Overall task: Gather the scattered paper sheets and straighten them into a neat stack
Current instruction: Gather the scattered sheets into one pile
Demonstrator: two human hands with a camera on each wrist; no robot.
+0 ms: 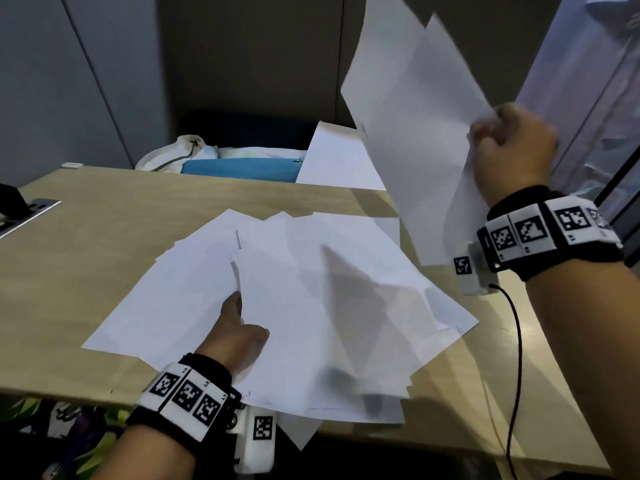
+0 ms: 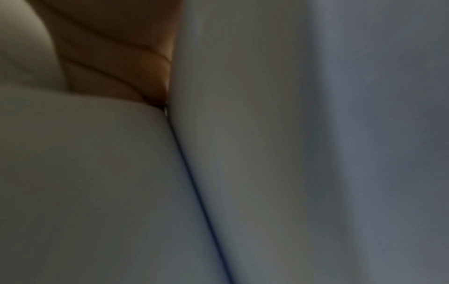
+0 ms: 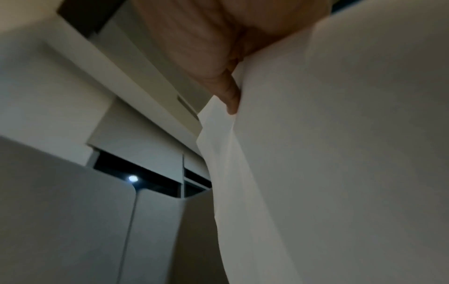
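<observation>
Several white paper sheets (image 1: 311,289) lie fanned out and overlapping on the wooden table (image 1: 104,220), some hanging over its near edge. My left hand (image 1: 242,327) holds the fan at its left side, thumb on top and fingers tucked under the upper sheets. In the left wrist view a finger (image 2: 121,57) is wedged between two sheets (image 2: 267,153). My right hand (image 1: 509,143) is raised at the right and grips a few sheets (image 1: 408,109) upright in the air. The right wrist view shows its fingers (image 3: 230,96) pinching those sheets (image 3: 340,153). One more sheet (image 1: 332,157) lies at the far table edge.
Beyond the table's far edge are a blue case (image 1: 239,169) and a white cloth bag (image 1: 180,150). A socket panel (image 1: 27,209) sits at the table's left. A black cable (image 1: 516,341) hangs from my right wrist. Grey partitions stand behind.
</observation>
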